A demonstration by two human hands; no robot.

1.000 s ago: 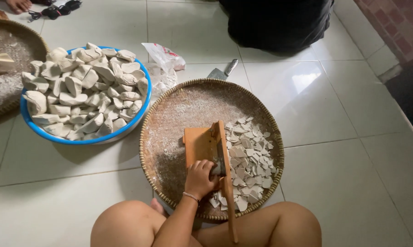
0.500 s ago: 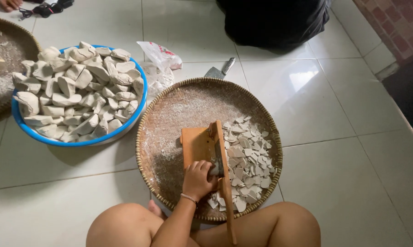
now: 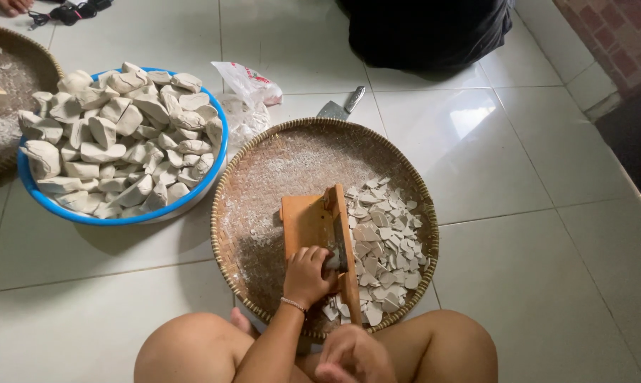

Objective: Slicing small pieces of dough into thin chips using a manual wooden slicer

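Observation:
A round woven tray (image 3: 264,163) lies on the floor between my knees. On it sits an orange wooden slicer board (image 3: 304,221) with a long lever blade (image 3: 343,234). My left hand (image 3: 308,273), a bracelet at its wrist, presses a pale chunk (image 3: 332,261) against the blade. My right hand (image 3: 354,354) is curled around the lever's near end at the bottom edge. A heap of thin pale slices (image 3: 381,245) lies on the tray to the right of the blade.
A blue-rimmed basin (image 3: 193,195) heaped with pale chunks stands to the left. Behind the tray lie a plastic bag (image 3: 246,92) and a cleaver (image 3: 342,105). Another woven tray (image 3: 33,53) is at far left. A dark-clothed person (image 3: 427,28) sits at the top.
My right hand has come into view at the lever's near end. My left hand stays at the blade with the chunk.

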